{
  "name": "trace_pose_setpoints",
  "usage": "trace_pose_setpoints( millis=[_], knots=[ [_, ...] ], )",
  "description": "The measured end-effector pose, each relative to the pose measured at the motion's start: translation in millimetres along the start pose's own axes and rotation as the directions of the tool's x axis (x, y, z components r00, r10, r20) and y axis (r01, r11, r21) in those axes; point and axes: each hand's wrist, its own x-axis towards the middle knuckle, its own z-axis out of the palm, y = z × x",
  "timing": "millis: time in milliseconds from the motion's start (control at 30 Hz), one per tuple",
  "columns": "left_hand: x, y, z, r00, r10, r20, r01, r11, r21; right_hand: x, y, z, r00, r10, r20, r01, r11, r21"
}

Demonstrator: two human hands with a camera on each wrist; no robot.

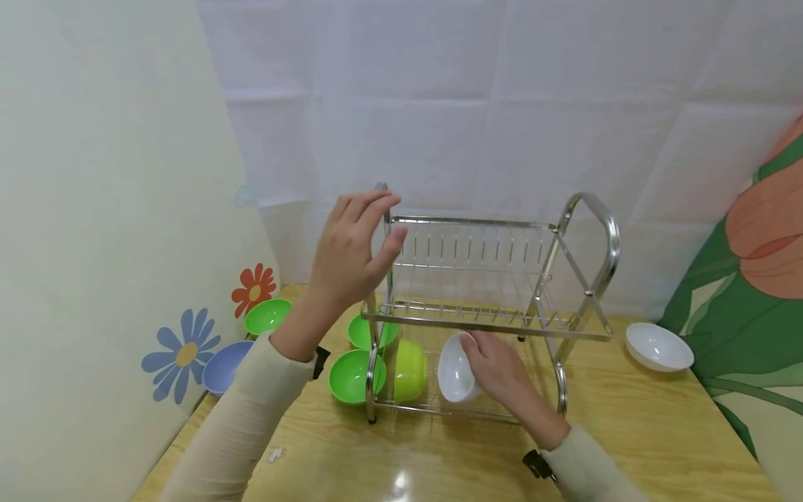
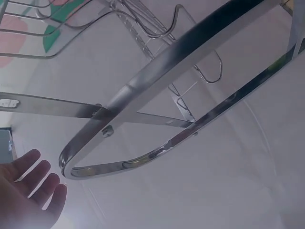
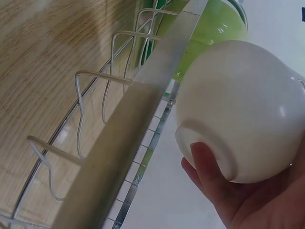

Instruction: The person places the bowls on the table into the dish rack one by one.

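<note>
Grips white bowl (image 1: 453,369) with right hand (image 1: 502,366); holds it tipped on its side at lower tier of two-tier chrome dish rack (image 1: 439,321), just below front rail of upper tier. Presses a fingertip to the bowl's foot ring, per right wrist view. Cannot tell contact between bowl and tier wires.

Holds left hand (image 1: 348,251) raised at upper left of rack, fingers spaced apart and lightly bent, thumb well away from them. Hovers just beside looped end frame (image 2: 138,86); cannot confirm touch.

Find yellow-green bowl (image 1: 409,371) on its side on lower tier, left of white bowl and slightly apart from it. Note front green bowl (image 1: 348,376) by rack's left front post, partly behind it; rear green bowl (image 1: 364,333) just behind that. See far green bowl (image 1: 268,316) and blue bowl (image 1: 224,368) further left, near flower-decorated wall (image 1: 182,181). Spot second white bowl (image 1: 659,347) well apart at right, upright on wood-grain table (image 1: 633,418). See white creased cloth (image 1: 439,118) behind rack.
</note>
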Motion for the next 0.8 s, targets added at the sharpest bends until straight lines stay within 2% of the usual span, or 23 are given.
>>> trace_pose_setpoints(
  millis=[167, 300, 400, 533, 700, 800],
  knots=[
    [5.9, -8.2, 5.1, 0.997, -0.064, 0.051, 0.063, 0.998, 0.029, 5.8, -0.8, 7.6, 1.0, -0.016, 0.019, 0.017, 0.999, -0.027],
    [12.6, -12.8, 8.0, 0.983, -0.14, 0.117, 0.134, 0.989, 0.058, 10.1, -3.1, 12.9, 0.999, -0.019, 0.05, 0.022, 0.998, -0.066],
    [17.6, -14.7, 9.5, 0.962, -0.212, 0.171, 0.2, 0.976, 0.09, 12.4, -6.0, 17.1, 0.997, -0.021, 0.072, 0.028, 0.995, -0.093],
    [21.9, -17.2, 12.4, 0.924, -0.3, 0.237, 0.274, 0.952, 0.139, 15.2, -9.3, 23.6, 0.995, -0.031, 0.096, 0.042, 0.993, -0.108],
    [24.5, -21.3, 17.0, 0.882, -0.371, 0.29, 0.33, 0.927, 0.18, 18.1, -12.6, 30.6, 0.991, -0.028, 0.131, 0.044, 0.992, -0.118],
    [25.7, -22.6, 18.7, 0.867, -0.393, 0.306, 0.347, 0.918, 0.194, 19.6, -14.0, 33.7, 0.989, -0.02, 0.147, 0.039, 0.991, -0.128]
  ],
)
